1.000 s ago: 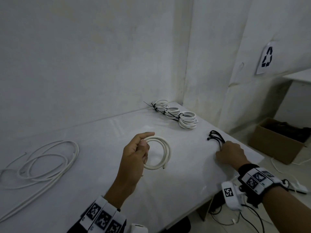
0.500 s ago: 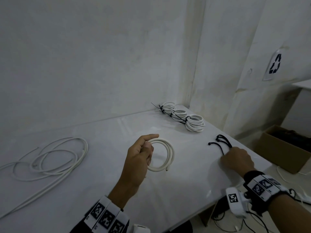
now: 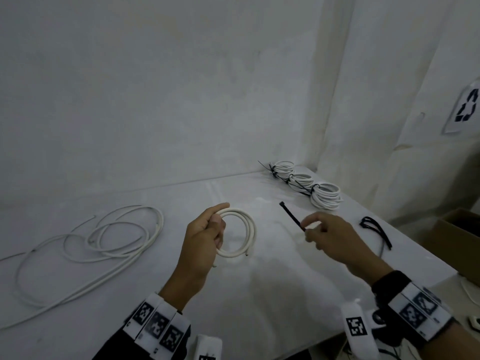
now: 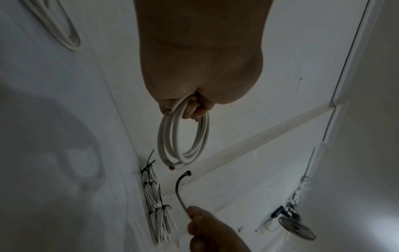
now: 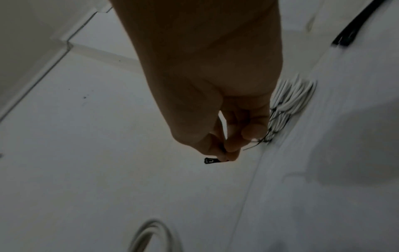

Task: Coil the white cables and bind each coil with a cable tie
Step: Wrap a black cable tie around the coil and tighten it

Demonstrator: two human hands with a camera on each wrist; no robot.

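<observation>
Gripping coil [image 3: 241,233], fingers [image 3: 310,222] pinching tie [image 3: 291,215]

My left hand [image 3: 205,237] is raised in front of me, wrist bent, fingers and thumb curled round a small coil of white cable [image 3: 240,233], forefinger laid along its top. My right hand [image 3: 335,239] hangs level with it, palm down, thumb and forefinger pinching a black cable tie [image 3: 292,216]. Both wrists carry marker bands.
</observation>
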